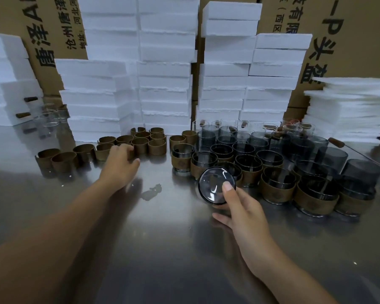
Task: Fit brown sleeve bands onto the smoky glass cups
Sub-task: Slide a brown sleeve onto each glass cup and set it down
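— What is seen nearest?
— A smoky glass cup (pixel 216 185) is gripped by the right hand (pixel 239 209) above the steel table (pixel 162 238). Its base is turned to the camera and the thumb is pressed on it.
— And left of that cup?
— The left hand (pixel 121 165) is stretched to the loose brown bands (pixel 140 143). Its fingers are curled at one band, but a real grip cannot be told.
— Behind the cup?
— Just right of it, banded cups (pixel 276 187) are stood. Farther behind it, bare smoky cups (pixel 257 139) are gathered, then white foam boxes (pixel 165 84) are stacked.
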The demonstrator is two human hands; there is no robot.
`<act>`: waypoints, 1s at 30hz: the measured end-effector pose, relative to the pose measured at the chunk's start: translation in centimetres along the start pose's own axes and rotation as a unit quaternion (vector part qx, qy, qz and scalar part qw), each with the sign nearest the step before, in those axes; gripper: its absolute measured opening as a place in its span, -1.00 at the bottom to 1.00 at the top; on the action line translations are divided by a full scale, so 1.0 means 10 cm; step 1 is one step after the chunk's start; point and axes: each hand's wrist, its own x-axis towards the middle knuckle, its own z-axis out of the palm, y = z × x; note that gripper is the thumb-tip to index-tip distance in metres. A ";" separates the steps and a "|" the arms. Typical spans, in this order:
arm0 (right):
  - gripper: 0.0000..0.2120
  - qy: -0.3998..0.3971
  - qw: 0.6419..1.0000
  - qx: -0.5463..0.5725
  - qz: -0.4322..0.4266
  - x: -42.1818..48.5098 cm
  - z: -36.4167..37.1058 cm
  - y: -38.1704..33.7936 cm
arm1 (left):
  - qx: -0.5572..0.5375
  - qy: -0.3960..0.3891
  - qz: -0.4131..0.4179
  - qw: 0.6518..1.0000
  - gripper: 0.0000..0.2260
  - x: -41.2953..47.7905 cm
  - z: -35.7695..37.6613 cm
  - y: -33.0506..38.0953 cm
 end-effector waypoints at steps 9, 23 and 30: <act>-0.46 -0.018 1.000 0.001 -0.002 0.00 0.00 0.00 | 0.136 0.016 -0.095 0.986 -0.58 0.24 0.10 -0.09; -0.59 -0.001 0.999 -0.022 0.025 0.00 0.03 -0.06 | -0.278 0.076 0.049 0.956 -0.70 -0.64 -0.07 0.56; -0.66 0.014 0.995 0.062 0.071 -0.10 0.02 -0.18 | -0.418 -0.012 0.141 0.897 -0.59 -1.34 -0.13 1.06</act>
